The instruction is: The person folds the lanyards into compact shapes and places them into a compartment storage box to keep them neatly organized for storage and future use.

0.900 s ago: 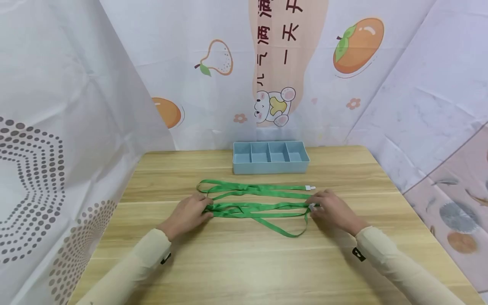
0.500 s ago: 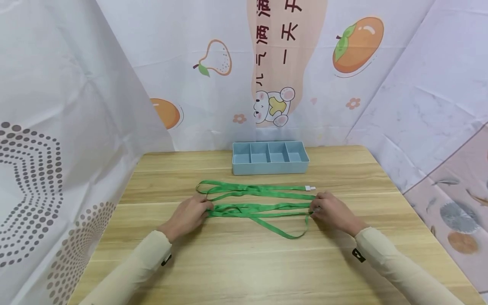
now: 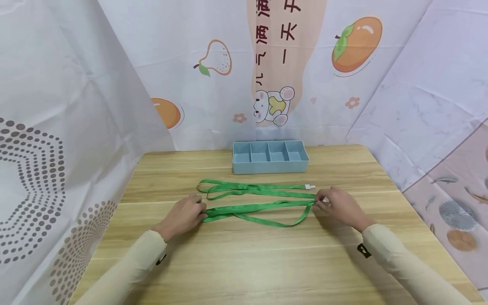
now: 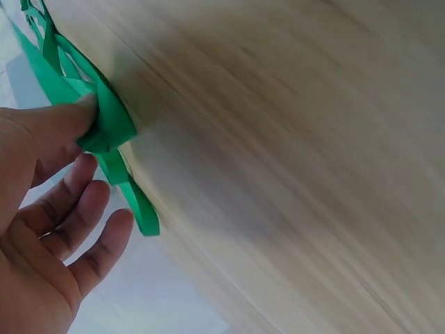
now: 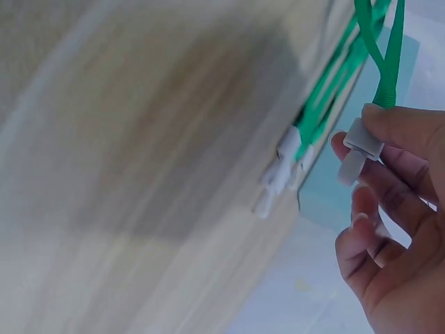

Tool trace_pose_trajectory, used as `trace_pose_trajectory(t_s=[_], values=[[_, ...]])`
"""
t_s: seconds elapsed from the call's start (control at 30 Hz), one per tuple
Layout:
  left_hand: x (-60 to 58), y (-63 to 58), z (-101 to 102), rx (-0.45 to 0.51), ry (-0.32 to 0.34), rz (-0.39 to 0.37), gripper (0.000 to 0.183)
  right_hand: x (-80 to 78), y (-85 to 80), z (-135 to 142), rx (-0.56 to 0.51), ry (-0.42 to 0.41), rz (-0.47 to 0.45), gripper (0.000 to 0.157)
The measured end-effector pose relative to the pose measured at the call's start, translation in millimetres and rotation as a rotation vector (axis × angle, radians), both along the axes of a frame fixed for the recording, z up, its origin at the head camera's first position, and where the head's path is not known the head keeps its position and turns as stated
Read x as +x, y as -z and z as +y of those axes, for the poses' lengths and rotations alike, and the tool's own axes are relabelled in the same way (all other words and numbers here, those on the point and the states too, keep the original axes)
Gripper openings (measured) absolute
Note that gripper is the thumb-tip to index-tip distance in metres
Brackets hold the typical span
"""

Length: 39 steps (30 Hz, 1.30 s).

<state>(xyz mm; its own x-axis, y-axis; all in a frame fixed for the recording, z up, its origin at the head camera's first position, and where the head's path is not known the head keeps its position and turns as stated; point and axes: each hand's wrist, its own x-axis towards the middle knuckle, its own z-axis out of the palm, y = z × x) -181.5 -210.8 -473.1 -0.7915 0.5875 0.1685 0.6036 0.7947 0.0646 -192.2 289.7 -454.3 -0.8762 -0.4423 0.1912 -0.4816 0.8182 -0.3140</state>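
My left hand pinches the folded left end of a green lanyard between thumb and fingers. In the left wrist view, the green band doubles over at the thumb, and the other fingers are spread below. At the lanyard's right end, my right hand pinches the white plastic clip between thumb and forefinger. The lanyard stretches between both hands, with one slack strand drooping toward the near side. Just beyond lies more green lanyard, looped at its left end, with a white clip at its right.
A pale blue tray with several compartments stands at the back of the wooden table. Printed white cloth hangs behind the table and along both sides. In the right wrist view, white clips lie on the tabletop.
My left hand has shifted slightly left and my right hand slightly right. The near lanyard between them is straighter and narrower, and its drooping strand has risen. The farther lanyard stays put.
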Motion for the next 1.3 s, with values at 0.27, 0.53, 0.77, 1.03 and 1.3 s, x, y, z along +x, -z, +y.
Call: trace_pose_trajectory(t_s=[0.27, 0.53, 0.77, 1.03, 1.3], values=[[-3.4, -5.6, -11, 0.020, -0.061, 0.010, 0.028, -4.6, -14.5, 11, -0.008, 0.046, 0.032, 0.005], [-7.6, -14.4, -23, 0.199, -0.106, -0.104, 0.027, -3.7, -23.5, 17, -0.030, 0.098, 0.024, 0.003], [-14.7, -21.4, -44, 0.445, -0.036, -0.426, 0.016, -4.9, -28.4, 22, -0.082, 0.064, 0.081, 0.008], [-17.0, -23.2, -38, 0.330, -0.092, -0.416, 0.024, -7.8, -66.5, 1, -0.218, -0.068, 0.102, 0.009], [-20.5, -65.1, 57, 0.319, 0.071, -0.280, 0.020, -7.8, -117.9, -36, -0.297, -0.134, 0.011, 0.005]])
